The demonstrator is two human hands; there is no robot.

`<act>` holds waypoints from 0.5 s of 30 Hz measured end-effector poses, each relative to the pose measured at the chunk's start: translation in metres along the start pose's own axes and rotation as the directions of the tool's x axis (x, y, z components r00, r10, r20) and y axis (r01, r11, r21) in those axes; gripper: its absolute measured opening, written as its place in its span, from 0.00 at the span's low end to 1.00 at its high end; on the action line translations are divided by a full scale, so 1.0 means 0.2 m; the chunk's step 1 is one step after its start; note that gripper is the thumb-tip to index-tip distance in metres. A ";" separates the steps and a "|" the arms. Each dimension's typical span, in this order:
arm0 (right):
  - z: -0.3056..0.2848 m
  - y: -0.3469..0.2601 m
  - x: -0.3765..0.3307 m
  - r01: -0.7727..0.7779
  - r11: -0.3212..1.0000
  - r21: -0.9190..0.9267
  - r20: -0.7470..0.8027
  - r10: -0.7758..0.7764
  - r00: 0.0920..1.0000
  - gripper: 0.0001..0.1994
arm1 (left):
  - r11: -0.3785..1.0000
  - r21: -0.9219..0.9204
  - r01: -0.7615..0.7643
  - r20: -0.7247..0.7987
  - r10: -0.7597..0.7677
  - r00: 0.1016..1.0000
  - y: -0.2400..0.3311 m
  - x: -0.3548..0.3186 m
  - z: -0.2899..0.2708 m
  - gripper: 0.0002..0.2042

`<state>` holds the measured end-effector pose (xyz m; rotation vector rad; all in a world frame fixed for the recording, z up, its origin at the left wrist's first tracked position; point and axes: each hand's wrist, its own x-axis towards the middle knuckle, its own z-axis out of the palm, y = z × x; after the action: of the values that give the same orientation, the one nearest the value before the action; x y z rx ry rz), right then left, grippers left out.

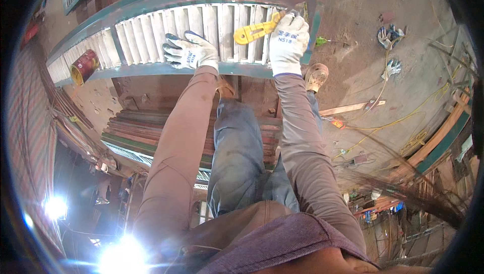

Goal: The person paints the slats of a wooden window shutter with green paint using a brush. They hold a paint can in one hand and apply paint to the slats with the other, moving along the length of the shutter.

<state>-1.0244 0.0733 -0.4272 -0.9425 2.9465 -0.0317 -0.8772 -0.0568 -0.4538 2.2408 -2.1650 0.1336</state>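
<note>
A long louvered shutter panel (143, 35) with pale slats and a worn green frame lies across the space before me. My left hand (192, 52), in a white glove with dark fingertips, rests on its slats, fingers spread and holding nothing. Near the panel's right end, my right hand (289, 45), gloved the same way, is closed around a yellow-handled tool (254, 32). The slotted handle, with a hole at its end, points left over the slats. The tool's working end is mostly hidden by the glove, so its exact kind is unclear.
A dark red can (84, 66) tilts on the panel's left end. Stacked wooden frames (136, 133) lie behind my legs. Loose gloves (389, 37), a wooden strip (350, 108) and a yellow cord (398, 124) are on the floor at right. A bright lamp (122, 258) glares at lower left.
</note>
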 end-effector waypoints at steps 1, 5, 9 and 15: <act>-0.01 -0.02 0.01 -0.006 0.999 -0.044 0.039 0.008 0.999 0.19 | 1.000 0.011 -0.003 -0.015 0.004 1.000 -0.02 0.00 0.03 0.30; 0.04 0.00 -0.19 0.077 0.993 -0.088 0.044 -0.074 0.996 0.20 | 0.999 0.045 -0.022 -0.044 0.024 0.999 -0.06 0.00 0.06 0.31; 0.01 0.08 -0.38 0.146 0.989 -0.032 0.137 -0.140 0.981 0.20 | 1.000 0.004 -0.008 -0.032 0.008 0.999 -0.02 0.00 0.02 0.31; -0.22 0.44 -0.39 0.094 0.920 0.380 0.048 -0.121 0.991 0.17 | 0.999 0.046 -0.001 -0.057 0.004 0.998 -0.06 0.01 0.06 0.31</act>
<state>-1.0142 0.1915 -0.3827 -1.0149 2.6751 -0.5370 -0.8652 -0.0584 -0.4650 2.2291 -2.1582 0.2466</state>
